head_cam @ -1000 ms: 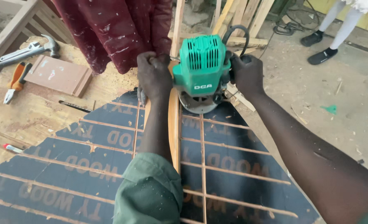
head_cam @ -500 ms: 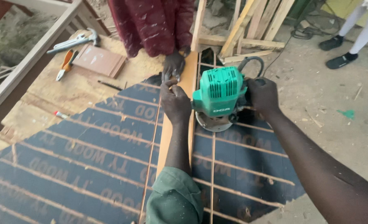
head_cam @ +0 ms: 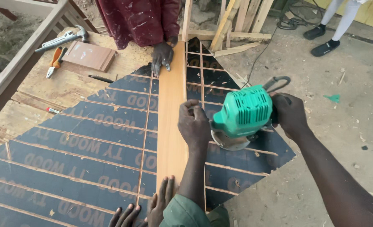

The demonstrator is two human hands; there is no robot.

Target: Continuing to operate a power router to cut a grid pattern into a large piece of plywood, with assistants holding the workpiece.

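Gripping the green router (head_cam: 242, 112), both left hand (head_cam: 193, 126) and right hand (head_cam: 290, 114) keep fingers clenched beside the wooden plank (head_cam: 171, 113).

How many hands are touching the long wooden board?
3 clearly: the person's left hand at mid-board beside the green router, a co-worker's hand at the far end, another hand at the near end. A fourth hand nearby looks off the board.

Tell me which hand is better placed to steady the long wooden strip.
Left. The left hand grips the green router on the side touching the long wooden strip; the right hand holds the far handle.
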